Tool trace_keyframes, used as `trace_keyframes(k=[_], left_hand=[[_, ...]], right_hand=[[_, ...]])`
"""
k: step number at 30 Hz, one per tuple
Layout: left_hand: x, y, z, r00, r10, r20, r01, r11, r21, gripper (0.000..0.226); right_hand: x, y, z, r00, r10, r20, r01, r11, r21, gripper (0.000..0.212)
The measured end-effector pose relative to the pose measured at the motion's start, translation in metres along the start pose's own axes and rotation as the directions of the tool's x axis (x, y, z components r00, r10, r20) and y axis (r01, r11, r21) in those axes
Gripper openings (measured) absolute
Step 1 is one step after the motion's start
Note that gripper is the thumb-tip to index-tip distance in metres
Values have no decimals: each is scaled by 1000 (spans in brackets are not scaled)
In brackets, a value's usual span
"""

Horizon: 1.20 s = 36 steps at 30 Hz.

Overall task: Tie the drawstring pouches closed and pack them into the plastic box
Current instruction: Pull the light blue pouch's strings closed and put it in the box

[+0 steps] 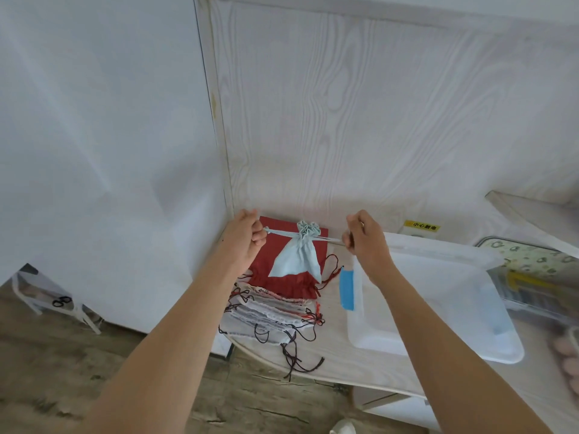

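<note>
A light blue drawstring pouch (pixel 299 256) hangs in the air between my hands, its neck gathered tight. My left hand (pixel 247 238) grips the left end of its drawstring and my right hand (pixel 365 238) grips the right end, the string stretched taut between them. Below it a red pouch (pixel 279 277) lies flat on the table, on top of a stack of several pale pouches (pixel 269 314) with dark and red cords. The translucent plastic box (pixel 488 352) sits on the table to the right, with a blue latch (pixel 346 288) on its left side.
A white wood-grain table (pixel 332 355) stands against a wood-grain wall. A second clear container with a patterned lid (pixel 532 261) sits at the far right. A yellow warning sticker (pixel 421 226) is on the wall. A white cloth hangs at left over a wooden floor.
</note>
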<state>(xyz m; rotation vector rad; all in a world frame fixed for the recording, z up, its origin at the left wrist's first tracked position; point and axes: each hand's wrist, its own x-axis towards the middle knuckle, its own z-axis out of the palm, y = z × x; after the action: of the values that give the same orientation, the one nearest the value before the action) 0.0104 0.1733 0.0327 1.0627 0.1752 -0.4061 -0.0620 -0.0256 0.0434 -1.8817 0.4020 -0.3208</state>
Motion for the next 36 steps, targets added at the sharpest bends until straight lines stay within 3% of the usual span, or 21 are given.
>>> trace_keyframes(k=[2,4,5,7,9,11,15,18,20,22,23,26,28,30,32,34,36], left_hand=[[-4,1,-4,995,63,75,-89,906,414,15],[-7,5,-7,967,103,232,-248,581,775,16],[-7,7,-7,943,104,317,-331,403,853,22],[-10,9,-3,895,89,438,-447,182,876,20],[-12,9,1,873,92,479,-486,100,868,13],[-14,8,4,879,108,464,-465,-19,885,12],[-20,8,9,924,83,373,-322,-359,876,11],[-22,11,12,919,77,386,-310,-464,830,12],[-22,12,13,910,79,408,-319,-495,808,15],[-21,9,13,901,38,433,-368,-464,806,19],[-21,6,12,904,2,428,-395,-385,834,23],[-22,-2,14,939,-97,329,-331,-1,944,32],[-23,-4,16,968,-133,214,-168,291,942,35],[-25,-3,14,974,-205,91,67,654,754,32],[-27,0,7,957,-279,74,210,847,488,27],[-29,2,1,931,-340,133,310,928,206,23],[-31,1,-5,896,-385,221,401,916,-30,17]], right_hand=[[-9,1,-1,986,-40,163,80,965,-248,9],[-12,4,0,944,-15,329,162,890,-425,27],[-12,3,2,926,13,377,199,832,-517,32],[-11,-3,5,914,37,403,254,722,-644,32],[-10,-7,8,931,8,366,255,704,-663,25],[-7,-10,10,960,-3,280,193,732,-653,23],[2,1,23,976,-11,219,150,762,-630,16],[0,-3,27,977,52,205,87,787,-611,20],[-2,-6,26,955,140,262,80,730,-678,27],[-5,-9,28,919,225,325,130,605,-786,30],[-7,-12,30,907,255,336,158,533,-831,28],[-11,-21,34,893,283,349,222,396,-891,35],[-12,-21,34,877,292,381,200,498,-844,27],[-14,-25,34,848,315,426,43,761,-648,19],[-19,-29,35,828,350,439,-242,928,-283,19],[-24,-23,37,797,388,462,-508,845,169,30],[-29,-15,37,790,387,476,-595,672,441,31]])
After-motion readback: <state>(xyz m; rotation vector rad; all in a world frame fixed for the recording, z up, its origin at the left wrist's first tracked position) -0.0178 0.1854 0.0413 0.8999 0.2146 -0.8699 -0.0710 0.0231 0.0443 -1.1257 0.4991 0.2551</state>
